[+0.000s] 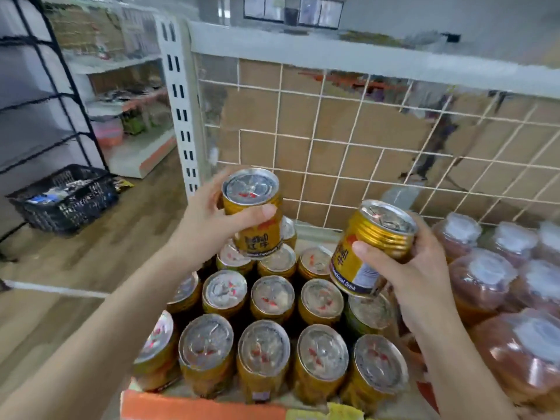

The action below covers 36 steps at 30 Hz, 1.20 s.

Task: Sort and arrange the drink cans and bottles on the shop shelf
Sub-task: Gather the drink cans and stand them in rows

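The shelf (197, 407) carries a block of gold cans (272, 294) standing in rows, with wrapped bottles (481, 277) just beside them on the right. Over the block's back-left corner the left hand (206, 225) curls round a raised can (251, 207), nearly upright. The right hand (424, 277) grips a tilted can (372, 247) over the right edge, base aimed down at the rows; it looks nearer to setting down.

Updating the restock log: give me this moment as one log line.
left hand: grips left can, raised | right hand: grips right can, tilted | shelf cans: standing in rows | bottles: right side
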{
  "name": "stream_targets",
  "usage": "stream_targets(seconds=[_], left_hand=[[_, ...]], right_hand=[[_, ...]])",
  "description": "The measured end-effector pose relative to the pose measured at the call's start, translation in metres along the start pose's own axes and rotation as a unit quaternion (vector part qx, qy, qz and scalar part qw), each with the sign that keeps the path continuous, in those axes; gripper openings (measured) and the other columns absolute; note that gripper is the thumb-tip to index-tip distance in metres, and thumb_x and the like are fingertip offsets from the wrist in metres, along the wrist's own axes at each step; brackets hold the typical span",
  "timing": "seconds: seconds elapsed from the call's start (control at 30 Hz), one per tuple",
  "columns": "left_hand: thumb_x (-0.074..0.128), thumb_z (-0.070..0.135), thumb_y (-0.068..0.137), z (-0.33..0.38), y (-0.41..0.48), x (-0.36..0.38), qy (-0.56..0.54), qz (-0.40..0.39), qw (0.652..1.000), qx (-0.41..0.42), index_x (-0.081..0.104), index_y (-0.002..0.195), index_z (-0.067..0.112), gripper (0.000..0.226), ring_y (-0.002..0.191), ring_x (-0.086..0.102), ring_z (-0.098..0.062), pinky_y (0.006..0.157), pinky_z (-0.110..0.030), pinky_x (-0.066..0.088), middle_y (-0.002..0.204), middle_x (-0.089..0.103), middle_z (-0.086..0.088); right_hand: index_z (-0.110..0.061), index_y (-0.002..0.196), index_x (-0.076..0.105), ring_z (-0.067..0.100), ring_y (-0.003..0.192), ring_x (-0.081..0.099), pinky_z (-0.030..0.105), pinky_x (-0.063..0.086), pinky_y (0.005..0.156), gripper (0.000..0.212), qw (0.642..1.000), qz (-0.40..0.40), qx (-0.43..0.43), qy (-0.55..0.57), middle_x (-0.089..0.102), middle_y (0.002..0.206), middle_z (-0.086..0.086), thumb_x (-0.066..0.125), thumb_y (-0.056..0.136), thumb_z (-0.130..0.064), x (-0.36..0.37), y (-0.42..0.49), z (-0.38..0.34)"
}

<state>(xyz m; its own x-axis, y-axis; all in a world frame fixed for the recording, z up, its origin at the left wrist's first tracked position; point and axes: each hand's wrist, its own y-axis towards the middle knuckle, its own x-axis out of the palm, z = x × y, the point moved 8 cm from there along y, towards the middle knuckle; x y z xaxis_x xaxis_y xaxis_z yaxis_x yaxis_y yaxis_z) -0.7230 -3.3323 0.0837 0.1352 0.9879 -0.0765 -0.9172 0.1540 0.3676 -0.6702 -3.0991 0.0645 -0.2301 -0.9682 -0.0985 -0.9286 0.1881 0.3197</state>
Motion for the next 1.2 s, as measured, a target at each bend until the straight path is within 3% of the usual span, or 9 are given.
stream_targets(seconds=[0.1,0.3,0.43,0.5,0.7,0.83,0.97,1.1,1.2], left_hand=[[0.078,0.042,0.051,-0.016,0.036,0.013,0.003,-0.054,0.999,-0.005,0.060,0.101,0.030,0.055,0.093,0.064,0.000,0.080,-0.017,0.051,0.095,0.070,0.015],[0.084,0.036,0.058,-0.043,0.088,0.061,0.001,-0.123,0.992,-0.014,0.059,0.106,0.027,0.055,0.102,0.060,-0.009,0.091,-0.030,0.049,0.105,0.066,0.006],[0.082,0.026,0.067,-0.055,0.107,0.092,0.056,-0.150,0.987,0.015,0.061,0.106,0.022,0.045,0.096,0.059,-0.007,0.088,-0.025,0.047,0.100,0.065,0.008],[0.083,0.029,0.066,-0.063,0.113,0.103,0.101,-0.160,0.982,0.024,0.062,0.105,0.020,0.046,0.096,0.059,-0.008,0.089,-0.027,0.047,0.100,0.066,0.007],[0.080,0.037,0.065,-0.104,0.114,0.116,0.247,-0.225,0.943,-0.010,0.056,0.104,0.023,0.049,0.093,0.056,-0.013,0.073,-0.025,0.044,0.098,0.060,0.005],[0.078,0.044,0.065,-0.129,0.106,0.119,0.333,-0.289,0.897,-0.039,0.052,0.116,0.024,0.061,0.098,0.055,-0.015,0.084,-0.036,0.048,0.108,0.058,0.005],[0.076,0.039,0.071,-0.142,0.094,0.121,0.325,-0.366,0.870,-0.057,0.051,0.123,0.020,0.061,0.105,0.054,-0.015,0.093,-0.039,0.047,0.120,0.058,0.000],[0.062,0.035,0.086,-0.143,0.088,0.122,0.332,-0.428,0.838,-0.073,0.043,0.135,0.014,0.057,0.119,0.048,-0.016,0.098,-0.026,0.037,0.134,0.051,-0.002],[0.041,0.037,0.097,-0.144,0.086,0.120,0.310,-0.445,0.831,-0.124,0.033,0.143,0.019,0.050,0.133,0.034,-0.015,0.103,-0.024,0.024,0.147,0.037,0.001]], right_hand=[[-0.036,0.098,0.059,0.008,0.094,0.065,0.030,0.051,0.080,0.054,0.998,0.065,0.007,-0.017,0.069,0.097,-0.014,0.081,0.049,-0.043,-0.001,0.014,-0.001],[-0.020,0.116,0.053,0.014,0.103,0.062,0.032,0.051,0.085,0.061,0.985,0.157,0.045,-0.054,0.064,0.111,-0.001,0.084,0.064,-0.015,-0.016,0.046,0.018],[-0.018,0.111,0.051,0.013,0.095,0.062,0.022,0.051,0.076,0.054,0.979,0.189,0.062,-0.048,0.063,0.104,0.001,0.079,0.067,-0.002,-0.027,0.062,0.038],[-0.021,0.112,0.047,0.017,0.103,0.059,0.029,0.051,0.085,0.060,0.976,0.187,0.081,-0.076,0.060,0.108,0.002,0.081,0.065,-0.004,-0.032,0.070,0.054],[-0.017,0.116,0.044,0.020,0.108,0.053,0.037,0.046,0.094,0.065,0.961,0.124,0.176,-0.174,0.055,0.110,0.002,0.083,0.064,-0.010,-0.025,0.088,0.096],[-0.016,0.123,0.043,0.021,0.111,0.050,0.040,0.044,0.095,0.070,0.933,0.032,0.257,-0.251,0.052,0.114,0.005,0.082,0.065,-0.011,-0.009,0.091,0.118],[-0.012,0.131,0.039,0.018,0.104,0.043,0.032,0.041,0.085,0.074,0.907,-0.053,0.301,-0.289,0.047,0.119,0.007,0.079,0.069,-0.011,0.003,0.086,0.130],[-0.015,0.127,0.044,0.015,0.098,0.043,0.028,0.037,0.075,0.053,0.900,-0.095,0.306,-0.297,0.046,0.114,0.003,0.068,0.082,-0.028,0.000,0.086,0.131],[-0.017,0.125,0.047,0.015,0.098,0.042,0.030,0.039,0.077,0.044,0.897,-0.094,0.295,-0.314,0.045,0.111,0.001,0.059,0.088,-0.037,-0.005,0.087,0.131]])
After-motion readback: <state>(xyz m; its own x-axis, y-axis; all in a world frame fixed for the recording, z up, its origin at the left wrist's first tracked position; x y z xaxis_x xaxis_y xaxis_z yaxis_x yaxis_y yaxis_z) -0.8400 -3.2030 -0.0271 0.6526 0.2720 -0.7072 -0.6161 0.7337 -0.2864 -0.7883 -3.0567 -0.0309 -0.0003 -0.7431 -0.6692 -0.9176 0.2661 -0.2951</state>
